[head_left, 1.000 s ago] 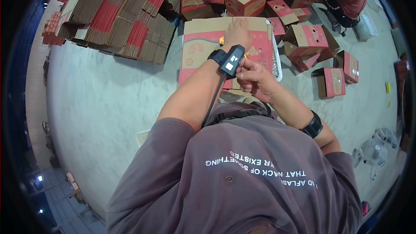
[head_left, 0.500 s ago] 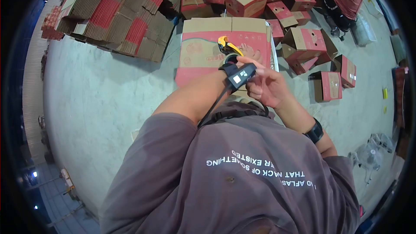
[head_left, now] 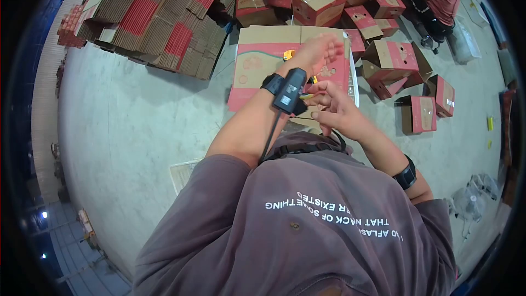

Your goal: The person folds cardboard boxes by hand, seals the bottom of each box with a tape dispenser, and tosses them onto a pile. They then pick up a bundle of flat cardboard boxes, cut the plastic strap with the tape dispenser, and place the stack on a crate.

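My left hand [head_left: 322, 50] is over the far part of a flat red and tan cardboard piece [head_left: 252, 71], slightly blurred, fingers apart and nothing visible in it. A black device [head_left: 290, 90] is strapped at that wrist. Nearer my body, my right hand [head_left: 342, 111] has loosely bent, separated fingers beside the device, with no object seen in its grasp. A yellow-orange tool [head_left: 289, 54] lies on the cardboard, mostly hidden by my left hand and wrist.
Stacked flattened cartons [head_left: 159, 22] stand at upper left. Several red and tan boxes [head_left: 319, 1] lie beyond the cardboard and to its right. A person [head_left: 438, 3] in a red top sits at upper right. Clear plastic [head_left: 474, 200] lies on the floor at right.
My left hand has moved forward over the cardboard and its fingers have spread. My right hand has come away from the wrist device. The tool is now more hidden.
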Demonstrator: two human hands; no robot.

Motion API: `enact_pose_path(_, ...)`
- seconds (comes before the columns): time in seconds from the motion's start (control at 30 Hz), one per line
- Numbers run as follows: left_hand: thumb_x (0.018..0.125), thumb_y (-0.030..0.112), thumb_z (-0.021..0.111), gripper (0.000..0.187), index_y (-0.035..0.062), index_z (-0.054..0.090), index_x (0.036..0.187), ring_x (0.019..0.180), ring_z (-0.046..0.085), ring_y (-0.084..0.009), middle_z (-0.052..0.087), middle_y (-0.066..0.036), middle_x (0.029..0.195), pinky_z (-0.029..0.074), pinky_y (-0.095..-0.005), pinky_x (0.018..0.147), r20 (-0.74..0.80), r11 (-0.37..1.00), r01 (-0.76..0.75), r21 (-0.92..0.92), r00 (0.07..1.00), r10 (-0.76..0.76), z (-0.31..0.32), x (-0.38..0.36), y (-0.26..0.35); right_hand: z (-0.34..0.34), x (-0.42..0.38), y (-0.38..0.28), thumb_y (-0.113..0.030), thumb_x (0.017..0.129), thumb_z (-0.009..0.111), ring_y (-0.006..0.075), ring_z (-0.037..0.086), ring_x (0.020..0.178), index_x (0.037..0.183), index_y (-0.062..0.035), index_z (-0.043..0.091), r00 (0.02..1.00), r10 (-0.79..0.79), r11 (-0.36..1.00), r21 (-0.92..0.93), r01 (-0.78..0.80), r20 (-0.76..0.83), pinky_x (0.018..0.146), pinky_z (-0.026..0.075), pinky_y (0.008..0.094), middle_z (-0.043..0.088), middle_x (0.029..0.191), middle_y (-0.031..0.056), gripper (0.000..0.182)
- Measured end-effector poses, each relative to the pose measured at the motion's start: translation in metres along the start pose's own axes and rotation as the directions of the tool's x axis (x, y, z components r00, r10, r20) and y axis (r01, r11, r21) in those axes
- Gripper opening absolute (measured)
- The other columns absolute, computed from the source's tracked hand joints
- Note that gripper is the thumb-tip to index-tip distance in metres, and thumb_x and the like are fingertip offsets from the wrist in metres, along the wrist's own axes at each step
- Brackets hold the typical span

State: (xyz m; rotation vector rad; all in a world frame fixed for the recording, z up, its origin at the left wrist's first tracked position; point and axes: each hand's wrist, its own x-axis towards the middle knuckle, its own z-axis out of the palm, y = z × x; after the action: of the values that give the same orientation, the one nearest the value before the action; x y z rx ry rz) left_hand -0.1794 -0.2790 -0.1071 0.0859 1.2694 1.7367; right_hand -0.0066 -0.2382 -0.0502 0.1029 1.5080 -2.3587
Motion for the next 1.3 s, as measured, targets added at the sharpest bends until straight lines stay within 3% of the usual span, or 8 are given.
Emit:
enact_pose_path(0.13,0.090,0.025,0.059,0.032,0.0057,0.055,0.115,0.100,0.061,-0.0225,0.062,-0.013,0.111,0.048,-0.0337,0.086,0.050,0.930,-0.086,-0.358,0.993,0.111,-0.014,-0.007,0.034,-0.004,0.003,0.011,-0.005,0.080,0.060,0.0089,0.057,0.064,0.124,-0.0036,0.041,0.993,-0.079,0.948,-0.314,0.049,-0.084,0.056,0.049,0.0225,0.057,0.111,0.0127,0.048)
enact_pose_path(0.4,0.084,0.030,0.065,0.073,0.0033,0.028,0.141,0.112,0.054,-0.0276,0.050,-0.019,0.130,0.041,-0.0390,0.097,0.457,0.681,-0.721,0.130,0.653,0.604,-0.047,-0.218,0.197,-0.037,-0.095,-0.143,-0.009,0.082,0.051,0.0099,0.052,0.062,0.131,0.0041,0.042,0.635,-0.759,0.559,-0.646,0.520,-0.145,0.059,0.045,0.0188,0.058,0.116,0.0194,0.051)
enact_pose_path(0.47,0.084,0.043,0.065,0.079,0.0035,0.030,0.142,0.102,0.053,-0.0256,0.050,-0.018,0.127,0.041,-0.0342,0.086,0.660,0.693,-0.712,0.112,0.575,0.484,-0.053,-0.260,0.236,-0.038,-0.148,-0.192,-0.033,0.086,0.052,0.0066,0.042,0.063,0.135,0.0099,0.035,0.549,-0.768,0.512,-0.832,0.215,-0.330,0.059,0.038,0.0171,0.053,0.123,0.0234,0.067)
enact_pose_path(0.5,0.085,0.049,0.063,0.078,0.0042,0.032,0.141,0.099,0.053,-0.0260,0.052,-0.016,0.122,0.041,-0.0338,0.084,0.672,0.662,-0.704,0.256,0.622,0.402,-0.056,-0.276,0.255,-0.030,-0.159,-0.205,-0.042,0.085,0.054,0.0109,0.051,0.077,0.134,0.0095,0.036,0.462,-0.839,0.360,-0.930,0.076,-0.287,0.070,0.043,0.0225,0.052,0.125,0.0222,0.074)
enact_pose_path(0.6,0.085,0.050,0.062,0.077,0.0039,0.033,0.140,0.100,0.052,-0.0263,0.052,-0.016,0.122,0.041,-0.0341,0.084,0.737,0.441,-0.798,0.411,0.576,0.355,-0.062,-0.306,0.289,0.003,-0.137,-0.271,0.012,0.073,0.032,0.0224,0.067,0.065,0.138,0.0001,0.039,0.631,-0.774,0.493,-0.567,0.660,0.061,0.042,0.048,0.0216,0.053,0.111,0.0416,0.067)
enact_pose_path(0.67,0.085,0.051,0.061,0.077,0.0037,0.034,0.140,0.101,0.052,-0.0264,0.052,-0.016,0.122,0.041,-0.0343,0.085,0.758,0.323,-0.835,0.446,0.544,0.360,-0.066,-0.314,0.299,0.034,-0.115,-0.293,-0.046,0.082,0.068,0.0188,0.053,0.071,0.147,-0.0360,-0.012,0.665,-0.284,0.126,-0.661,0.740,0.691,0.051,0.050,0.0218,0.005,0.153,0.0231,0.104)
enact_pose_path(1.0,0.086,0.053,0.057,0.075,0.0027,0.036,0.137,0.104,0.052,-0.0272,0.052,-0.016,0.123,0.041,-0.0353,0.087,0.770,-0.145,-0.850,0.507,0.370,0.521,-0.094,-0.329,0.331,0.112,-0.119,-0.294,-0.042,0.082,0.065,0.0216,0.051,0.085,0.144,-0.0256,0.001,0.821,-0.334,-0.200,-0.886,0.418,0.462,0.063,0.047,0.0265,0.015,0.148,0.0219,0.091)
enact_pose_path(1.3,0.087,0.056,0.054,0.074,0.0018,0.038,0.135,0.107,0.051,-0.0279,0.052,-0.015,0.123,0.041,-0.0362,0.089,0.794,-0.431,-0.790,0.436,0.112,0.598,-0.041,-0.311,0.352,0.148,-0.154,-0.296,-0.039,0.083,0.062,0.0241,0.049,0.096,0.141,-0.0163,0.012,0.628,-0.680,-0.381,-0.914,0.137,0.378,0.074,0.044,0.0308,0.025,0.144,0.0207,0.080)
